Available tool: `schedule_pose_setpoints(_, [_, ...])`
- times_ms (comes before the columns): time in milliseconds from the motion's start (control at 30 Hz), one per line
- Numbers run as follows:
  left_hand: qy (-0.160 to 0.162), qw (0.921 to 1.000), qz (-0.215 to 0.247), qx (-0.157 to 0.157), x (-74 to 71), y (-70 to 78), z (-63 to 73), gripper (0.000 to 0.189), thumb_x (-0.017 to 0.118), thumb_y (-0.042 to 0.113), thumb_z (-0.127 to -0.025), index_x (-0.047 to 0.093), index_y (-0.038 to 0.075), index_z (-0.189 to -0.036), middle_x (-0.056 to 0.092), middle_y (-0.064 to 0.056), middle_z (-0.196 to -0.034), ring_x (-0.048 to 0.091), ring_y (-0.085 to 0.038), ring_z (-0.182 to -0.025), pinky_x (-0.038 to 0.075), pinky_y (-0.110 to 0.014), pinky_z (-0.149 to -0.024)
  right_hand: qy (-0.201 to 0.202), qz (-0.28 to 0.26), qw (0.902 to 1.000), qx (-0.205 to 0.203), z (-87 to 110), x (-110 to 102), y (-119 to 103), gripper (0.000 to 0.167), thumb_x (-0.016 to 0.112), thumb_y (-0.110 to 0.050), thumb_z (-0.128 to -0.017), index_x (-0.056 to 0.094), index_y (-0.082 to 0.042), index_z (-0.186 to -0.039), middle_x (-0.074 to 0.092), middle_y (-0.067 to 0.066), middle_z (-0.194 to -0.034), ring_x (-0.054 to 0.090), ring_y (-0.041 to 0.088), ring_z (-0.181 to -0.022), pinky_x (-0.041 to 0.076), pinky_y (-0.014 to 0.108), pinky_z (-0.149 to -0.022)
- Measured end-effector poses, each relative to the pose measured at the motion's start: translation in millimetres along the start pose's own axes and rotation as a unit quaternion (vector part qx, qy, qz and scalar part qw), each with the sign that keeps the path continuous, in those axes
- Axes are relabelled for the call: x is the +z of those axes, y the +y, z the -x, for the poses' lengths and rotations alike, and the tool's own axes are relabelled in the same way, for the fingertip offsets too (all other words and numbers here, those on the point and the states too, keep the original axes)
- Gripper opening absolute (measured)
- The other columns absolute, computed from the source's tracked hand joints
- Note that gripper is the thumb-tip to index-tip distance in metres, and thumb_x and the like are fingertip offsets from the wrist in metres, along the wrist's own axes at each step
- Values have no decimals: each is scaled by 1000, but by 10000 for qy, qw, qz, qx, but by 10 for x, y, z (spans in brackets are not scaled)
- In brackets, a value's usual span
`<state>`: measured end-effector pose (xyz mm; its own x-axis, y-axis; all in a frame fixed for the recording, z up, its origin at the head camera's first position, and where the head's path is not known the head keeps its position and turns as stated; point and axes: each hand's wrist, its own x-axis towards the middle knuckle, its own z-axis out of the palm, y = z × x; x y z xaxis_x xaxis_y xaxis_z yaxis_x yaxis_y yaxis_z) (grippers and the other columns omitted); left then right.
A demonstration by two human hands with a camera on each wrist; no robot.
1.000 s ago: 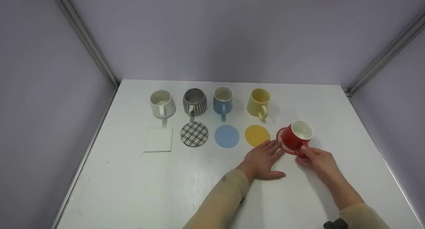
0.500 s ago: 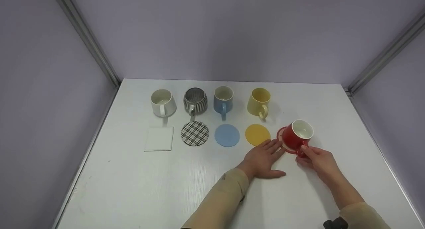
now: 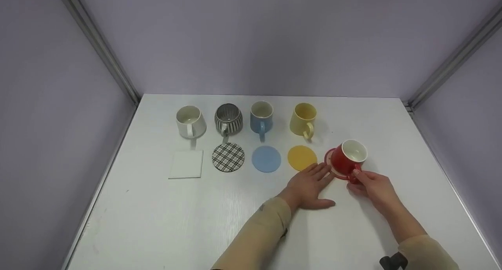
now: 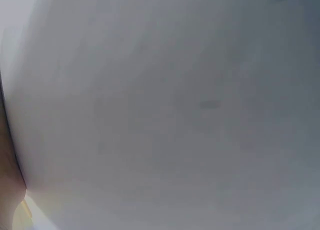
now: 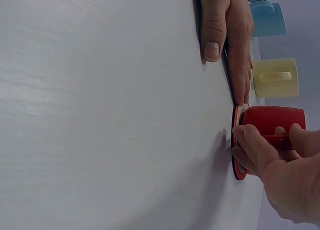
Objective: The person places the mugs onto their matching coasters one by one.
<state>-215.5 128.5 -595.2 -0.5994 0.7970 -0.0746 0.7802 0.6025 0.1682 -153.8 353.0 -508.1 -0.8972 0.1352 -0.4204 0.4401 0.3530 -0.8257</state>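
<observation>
Head view showed the red mug (image 3: 346, 159) upright on the red coaster (image 3: 328, 159). The right hand (image 3: 376, 189) pinched it by the handle (image 3: 352, 179). Left of the mug, the left hand (image 3: 308, 188) lay outstretched, touching that coaster's edge. The yellow coaster (image 3: 302, 156) lay left of the mug, the yellow mug (image 3: 301, 123) beyond.

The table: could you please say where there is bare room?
Bare: near left, between the white coaster and the left sleeve; far right, beyond the red mug and right of the yellow mug. Crowded: around the left hand and right hand.
</observation>
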Motion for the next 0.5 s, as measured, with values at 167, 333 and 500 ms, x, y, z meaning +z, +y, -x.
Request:
schedule_pose_setpoints(167, [111,9999,36,54,8,-11,18,96,28,85,-97,3,30,-172,-6,10,-176,-9,-12,-162,-5,-31,-128,20,-95,9999,64,21,9,-34,73,60,-53,-106,53,5,-150,69,21,-135,74,23,-114,58,27,-95])
schedule_pose_setpoints(333, [192,9997,-24,142,-15,-8,44,96,28,83,-98,5,27,-172,-1,7,-177,-5,-13,-163,-3,-32,-129,57,-37,10000,-21,63,-1,-66,75,60,-51,-106,50,6,-152,66,25,-140,72,28,-119,58,29,-95])
schedule_pose_setpoints(500, [279,9996,-20,79,-65,-6,80,95,27,81,-99,6,24,-172,4,6,-178,-3,-15,-163,-2,-33,-129,120,109,9998,-94,103,-61,-103,77,59,-52,-107,45,7,-155,57,29,-148,66,34,-130,57,30,-96])
